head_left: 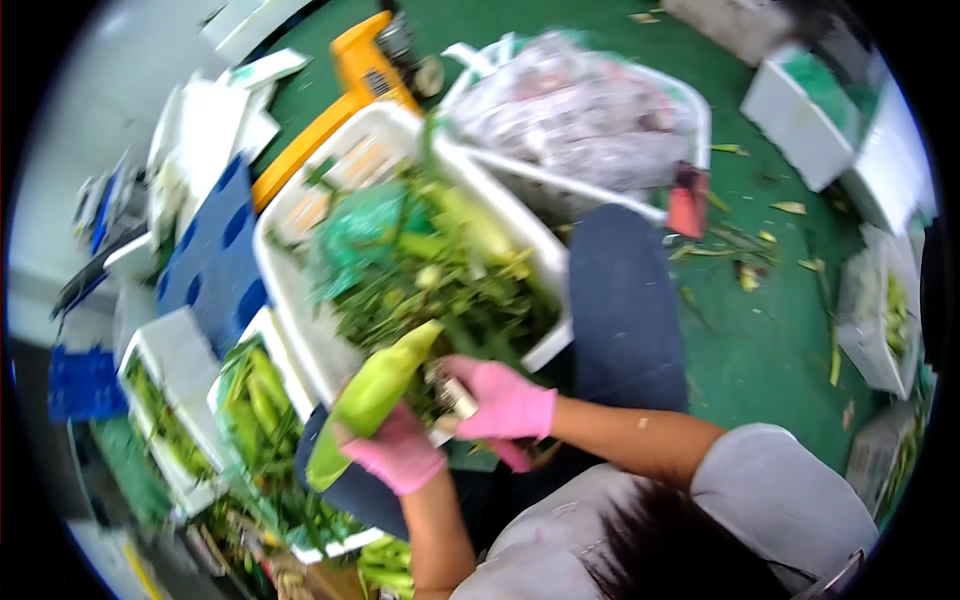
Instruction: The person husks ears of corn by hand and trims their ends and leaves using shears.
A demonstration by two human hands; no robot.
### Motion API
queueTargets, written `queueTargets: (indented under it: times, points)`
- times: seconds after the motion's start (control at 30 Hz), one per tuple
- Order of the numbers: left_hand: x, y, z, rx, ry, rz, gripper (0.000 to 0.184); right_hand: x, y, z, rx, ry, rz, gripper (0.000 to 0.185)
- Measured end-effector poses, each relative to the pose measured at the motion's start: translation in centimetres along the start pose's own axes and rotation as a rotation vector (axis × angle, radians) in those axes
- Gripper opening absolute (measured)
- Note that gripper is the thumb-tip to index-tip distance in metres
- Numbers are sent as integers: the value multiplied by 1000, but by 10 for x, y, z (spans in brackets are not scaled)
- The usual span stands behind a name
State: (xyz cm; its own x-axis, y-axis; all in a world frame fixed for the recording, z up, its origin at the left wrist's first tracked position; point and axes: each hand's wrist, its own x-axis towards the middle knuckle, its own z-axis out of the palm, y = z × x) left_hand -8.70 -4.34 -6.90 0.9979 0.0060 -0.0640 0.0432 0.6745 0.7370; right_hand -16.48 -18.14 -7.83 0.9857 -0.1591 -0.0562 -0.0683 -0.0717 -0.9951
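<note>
My left hand (397, 447), in a pink glove, is closed around an ear of corn (382, 378) in its light green husk, tilted with one end up to the right. Close beside it, my right hand (505, 400), also pink-gloved, grips a small pale object (460, 398) near the ear's upper end. Blur hides what kind of object it is. Just beyond both hands, a white bin (275, 262) holds green husks, leafy trimmings and a green plastic bag (362, 232).
A second white bin (703, 120) holds crumpled clear plastic. White foam boxes (172, 345) with green ears stand at the left, near a blue perforated panel (205, 262). A yellow frame (357, 55) stands behind. Leaf scraps (745, 275) lie on the green floor (750, 345); more foam boxes (800, 125) line the right.
</note>
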Motion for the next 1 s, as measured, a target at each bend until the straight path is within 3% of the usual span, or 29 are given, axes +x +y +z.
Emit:
queueTargets:
  times: [0.07,0.13,0.17,0.2,0.23,0.27,0.3,0.33,0.4,0.43,0.47,0.5,0.53,0.57,0.6,0.67,0.73,0.77,0.83,0.93,0.97,1.0]
  points:
    - [-3,15,17,-14,-6,-101,54,-12,-5,4,27,-47,68,49]
    - [28,10,-10,-724,13,-719,33,-31,-7,19,229,-275,-264,36]
    - [37,8,-18,-1079,21,-1007,22,-36,-13,20,530,-512,-64,32]
    - [35,11,-16,-1045,-40,-1059,19,-40,-22,22,837,-751,154,28]
    - [43,6,-29,-1120,-271,-1004,23,-43,-30,11,967,-786,214,24]
    - [52,9,-45,-1169,-501,-919,27,-47,-29,1,1210,-772,281,36]
    - [54,22,-58,-984,-526,-781,34,-43,-17,-6,1288,-750,191,52]
    - [48,30,-63,-735,-460,-711,43,-39,-19,-17,1268,-705,300,62]
    - [34,42,-73,-366,-352,-722,64,-12,-36,-39,795,-678,137,62]
    - [26,46,-69,-247,-281,-809,75,-1,-52,-34,829,-551,137,60]
    - [6,58,-26,-86,-20,-957,81,13,-60,-24,981,-465,88,58]
    - [11,48,-68,-351,-214,-1081,87,27,-65,-29,1039,-479,67,57]
    - [7,28,-87,-646,-287,-1175,86,38,-54,-25,1026,-295,17,50]
    - [2,32,-83,-669,-381,-1125,85,53,-49,-34,1023,-234,166,42]
    - [-1,38,-104,-409,-244,-1042,85,53,-50,-31,1158,-85,243,33]
    - [-19,58,-82,-172,-95,-747,85,60,-12,-29,1263,43,377,28]
    - [-22,74,-88,-297,-96,-746,81,52,45,-25,1205,156,536,31]
    - [-25,83,-78,-357,-104,-727,80,43,62,-20,1039,124,553,28]
    - [-34,90,-88,-383,-117,-689,78,23,17,1,768,-58,565,37]
    - [-43,102,-92,1,-94,-492,79,3,-12,34,408,-184,384,44]
    - [-45,114,-86,8,-56,-460,77,3,-58,27,309,-324,590,47]
    - [-46,126,-87,10,-51,-479,77,0,-38,36,354,-303,470,51]
